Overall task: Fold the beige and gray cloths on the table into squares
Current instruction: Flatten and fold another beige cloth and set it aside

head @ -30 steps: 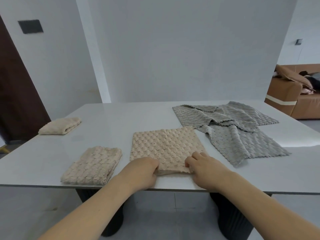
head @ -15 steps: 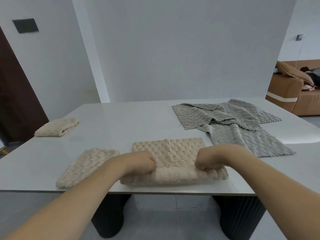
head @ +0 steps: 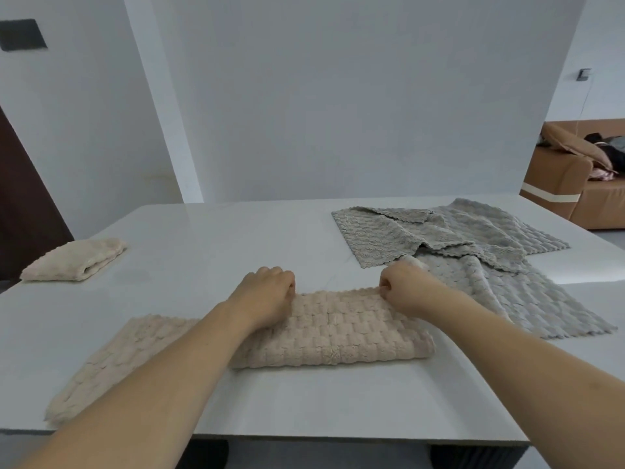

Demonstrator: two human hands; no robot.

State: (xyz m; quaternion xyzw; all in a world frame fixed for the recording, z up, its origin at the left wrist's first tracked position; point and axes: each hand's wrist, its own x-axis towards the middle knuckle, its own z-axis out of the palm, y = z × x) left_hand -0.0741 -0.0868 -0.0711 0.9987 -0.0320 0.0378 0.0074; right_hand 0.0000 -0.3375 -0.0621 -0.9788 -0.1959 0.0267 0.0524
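Observation:
A beige textured cloth (head: pixel 338 330) lies folded in half as a wide band at the table's near middle. My left hand (head: pixel 267 292) grips its far left corner and my right hand (head: pixel 406 289) grips its far right corner, both pressing the folded edge onto the table. Right of it, several gray cloths (head: pixel 473 252) lie spread and overlapping; my right hand touches their near left edge. A folded beige cloth (head: pixel 125 357) sits at the near left, partly under my left forearm. Another folded beige cloth (head: pixel 76 258) rests at the far left.
The white table (head: pixel 220 242) ends in a front edge close to me. A white wall stands behind it. A brown sofa (head: pixel 575 187) sits far right and a dark door (head: pixel 23 204) far left.
Both hands took the beige cloth's near edge, lifted it and carried it away from me to the far edge. The cloth is now doubled over. My view moved closer.

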